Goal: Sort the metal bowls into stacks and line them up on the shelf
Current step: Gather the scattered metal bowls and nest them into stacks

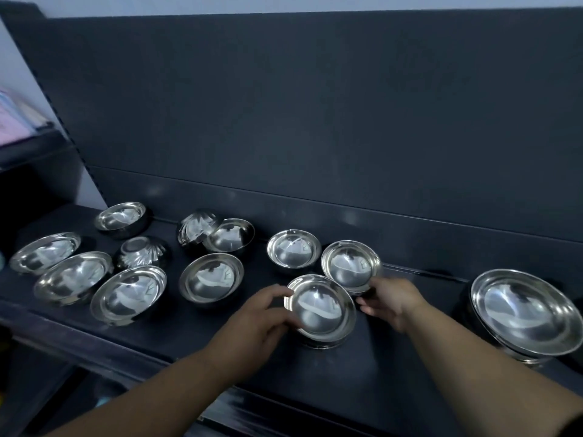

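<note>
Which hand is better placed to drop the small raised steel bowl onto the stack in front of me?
Right. The right hand already grips the small raised steel bowl, beside the short stack of steel bowls; the left hand steadies that stack's rim.

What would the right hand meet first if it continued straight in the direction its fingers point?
Probably the right hand meets the small bowl at its fingertips first; it looks already touching, though depth is unclear.

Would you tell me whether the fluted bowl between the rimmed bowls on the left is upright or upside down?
Upside down: the fluted bowl shows its flat base and ribbed outer wall facing up.
</note>
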